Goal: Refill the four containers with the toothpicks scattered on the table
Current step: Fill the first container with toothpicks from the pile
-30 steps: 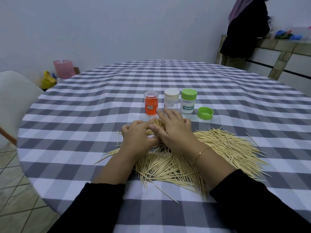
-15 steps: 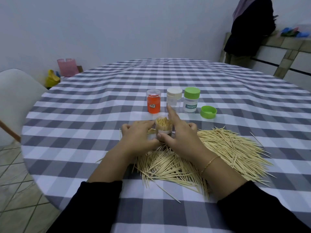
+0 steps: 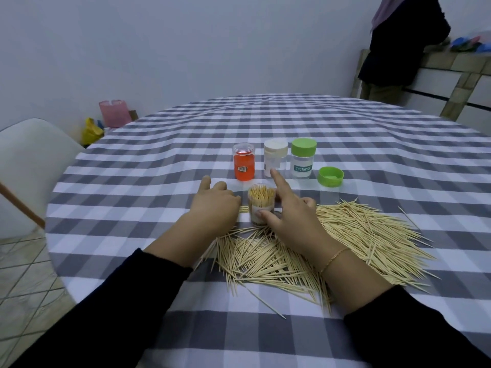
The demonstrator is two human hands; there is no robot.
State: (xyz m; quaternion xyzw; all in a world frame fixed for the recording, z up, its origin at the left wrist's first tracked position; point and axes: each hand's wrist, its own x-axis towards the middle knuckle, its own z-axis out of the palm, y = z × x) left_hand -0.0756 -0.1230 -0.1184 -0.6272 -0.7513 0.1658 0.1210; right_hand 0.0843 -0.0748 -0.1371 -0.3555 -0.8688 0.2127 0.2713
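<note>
An open clear container (image 3: 261, 204) packed with upright toothpicks stood on the checked desk (image 3: 164, 166), between the two hands. The right hand (image 3: 291, 216) held it, thumb curled against its near side and other fingers bent round the far side, the index finger (image 3: 276, 179) pointing straight up and away. The left hand (image 3: 214, 205) lay just beside it on the cloth, fingers loosely stretched forward and gripping nothing. A broad heap of loose toothpicks (image 3: 332, 245) sprawled under and right of the wrists. Behind stood an orange container (image 3: 243, 166), a white-capped one (image 3: 275, 159) and a green-capped one labelled TOOTHPICK (image 3: 303, 159), with a loose green lid (image 3: 330, 176) lying just right of them
</note>
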